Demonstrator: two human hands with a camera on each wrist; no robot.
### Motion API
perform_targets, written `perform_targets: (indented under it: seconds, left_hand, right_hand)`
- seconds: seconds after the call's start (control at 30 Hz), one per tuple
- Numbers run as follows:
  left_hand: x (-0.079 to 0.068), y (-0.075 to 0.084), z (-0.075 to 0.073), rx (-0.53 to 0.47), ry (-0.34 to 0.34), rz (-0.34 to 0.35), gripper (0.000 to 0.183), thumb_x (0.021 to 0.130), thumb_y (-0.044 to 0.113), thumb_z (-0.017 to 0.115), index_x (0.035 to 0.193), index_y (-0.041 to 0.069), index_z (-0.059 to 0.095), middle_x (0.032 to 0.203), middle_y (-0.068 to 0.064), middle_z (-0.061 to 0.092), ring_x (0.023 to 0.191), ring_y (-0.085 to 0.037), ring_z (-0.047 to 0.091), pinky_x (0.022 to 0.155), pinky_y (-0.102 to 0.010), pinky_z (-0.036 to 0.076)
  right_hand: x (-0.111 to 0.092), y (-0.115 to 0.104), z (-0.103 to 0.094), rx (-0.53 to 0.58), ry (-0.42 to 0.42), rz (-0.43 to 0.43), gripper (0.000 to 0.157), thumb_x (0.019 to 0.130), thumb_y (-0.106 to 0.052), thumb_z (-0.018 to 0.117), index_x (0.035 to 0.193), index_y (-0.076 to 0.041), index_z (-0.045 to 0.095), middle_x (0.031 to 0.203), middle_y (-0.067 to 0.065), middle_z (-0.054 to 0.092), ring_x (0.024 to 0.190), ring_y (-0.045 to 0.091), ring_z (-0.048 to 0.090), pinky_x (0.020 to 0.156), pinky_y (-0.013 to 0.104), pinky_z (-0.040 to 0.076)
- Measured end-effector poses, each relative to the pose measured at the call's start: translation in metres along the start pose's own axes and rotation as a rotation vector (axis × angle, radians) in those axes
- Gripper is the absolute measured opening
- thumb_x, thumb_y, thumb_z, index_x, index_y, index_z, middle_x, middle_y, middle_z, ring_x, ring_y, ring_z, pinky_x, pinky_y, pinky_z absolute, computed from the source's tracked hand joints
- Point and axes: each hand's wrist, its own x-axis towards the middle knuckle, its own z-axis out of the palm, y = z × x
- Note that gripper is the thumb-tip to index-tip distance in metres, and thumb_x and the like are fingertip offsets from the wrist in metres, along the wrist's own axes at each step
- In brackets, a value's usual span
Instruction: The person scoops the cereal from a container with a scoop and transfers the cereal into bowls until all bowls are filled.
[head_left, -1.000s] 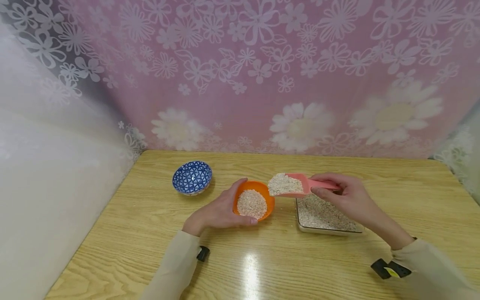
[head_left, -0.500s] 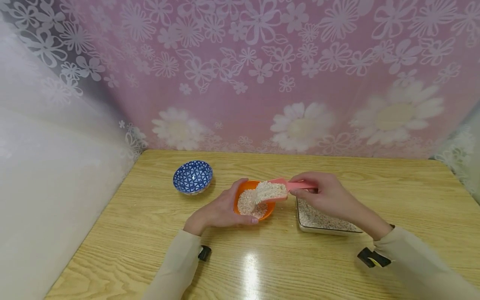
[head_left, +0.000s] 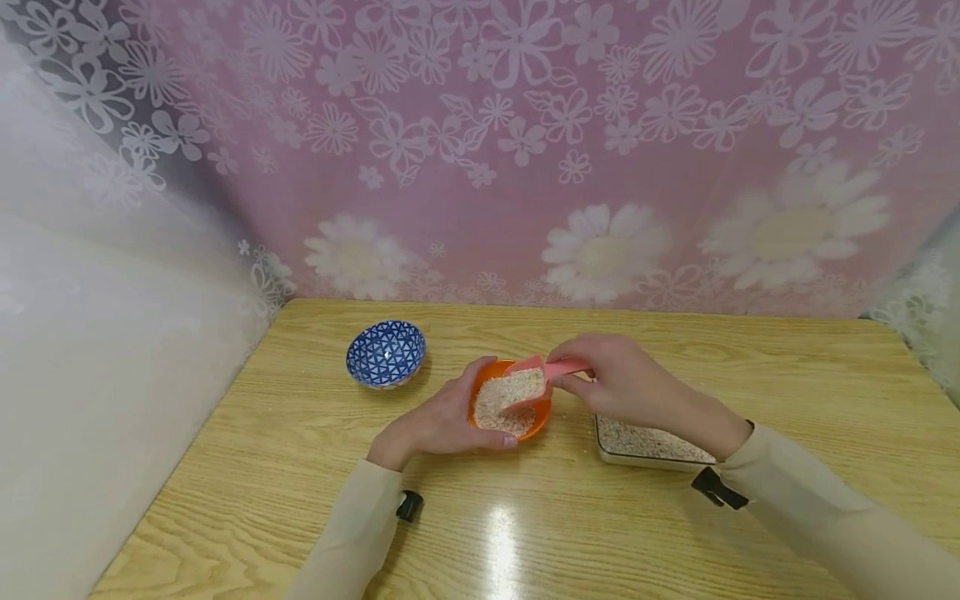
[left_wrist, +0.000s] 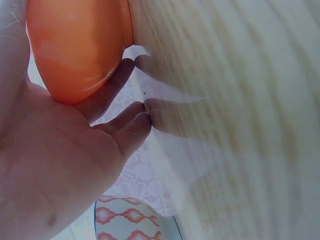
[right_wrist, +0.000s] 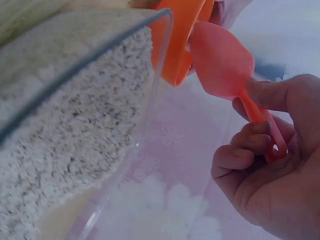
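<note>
My left hand (head_left: 442, 419) holds an orange bowl (head_left: 542, 419) from its left side, thumb at the near rim and fingers round the far side. Pale oat-like flakes (head_left: 491, 408) lie in the bowl. In the left wrist view, its fingertips (left_wrist: 137, 125) meet the table beside the orange wall. A pink scoop (head_left: 567, 367) is gripped by its handle in my right hand (head_left: 618, 379). Tilted down to the left, the scoop's mouth is over the bowl, with flakes running from it onto those below. The right wrist view shows the scoop's underside (right_wrist: 222, 60) against the bowl's rim.
Right of the bowl, under my right forearm, stands a clear rectangular container (head_left: 637, 460) of speckled flakes. A blue-patterned bowl (head_left: 385, 354) sits at the back left; its outside (left_wrist: 127, 217) is white with red figures. A flowered pink curtain (head_left: 480, 208) hangs behind the table (head_left: 247, 500).
My right hand has moved left from above the container, bringing the heaped scoop over the orange bowl and tipping it, so flakes slide out. The left hand and bowl have stayed in place.
</note>
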Motion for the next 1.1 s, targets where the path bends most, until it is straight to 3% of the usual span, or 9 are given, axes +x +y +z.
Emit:
perform_targets:
  seconds: [0.23,0.63,0.87,1.1]
  left_hand:
    - [-0.001,0.001,0.0,-0.003,-0.002,-0.02,0.115,0.077,0.061,0.082,0.163,0.028,0.014,0.158,-0.005,0.041,0.141,-0.027,0.045,0.119,-0.053,0.038]
    - [0.001,-0.001,0.001,-0.016,0.005,0.014,0.114,0.077,0.058,0.083,0.163,0.027,0.015,0.154,-0.002,0.045,0.137,-0.024,0.048,0.116,-0.051,0.041]
    - [0.0,-0.001,0.001,-0.004,0.005,-0.007,0.114,0.077,0.06,0.082,0.163,0.028,0.014,0.158,-0.004,0.041,0.141,-0.026,0.045,0.118,-0.054,0.038]
    - [0.0,-0.001,0.001,-0.006,0.006,-0.01,0.113,0.077,0.059,0.082,0.163,0.028,0.015,0.156,-0.005,0.043,0.139,-0.027,0.046,0.117,-0.054,0.039]
  right_hand:
    - [-0.002,-0.004,-0.008,-0.126,-0.053,-0.024,0.011,0.093,-0.015,0.074,0.104,-0.012,0.077,0.092,0.0,0.073,0.073,0.009,0.06,0.064,0.028,0.048]
    - [-0.003,-0.014,-0.017,-0.242,0.029,-0.06,0.015,0.089,-0.015,0.079,0.104,-0.013,0.077,0.078,-0.003,0.061,0.054,0.003,0.038,0.048,0.019,0.033]
    - [-0.005,-0.018,-0.022,-0.328,0.085,-0.133,0.015,0.086,-0.013,0.082,0.1,-0.015,0.076,0.07,-0.003,0.047,0.053,0.005,0.03,0.048,0.02,0.025]
    - [-0.008,-0.017,-0.02,-0.361,0.123,-0.204,0.016,0.083,-0.011,0.083,0.095,-0.015,0.074,0.069,-0.003,0.045,0.053,0.005,0.028,0.048,0.018,0.024]
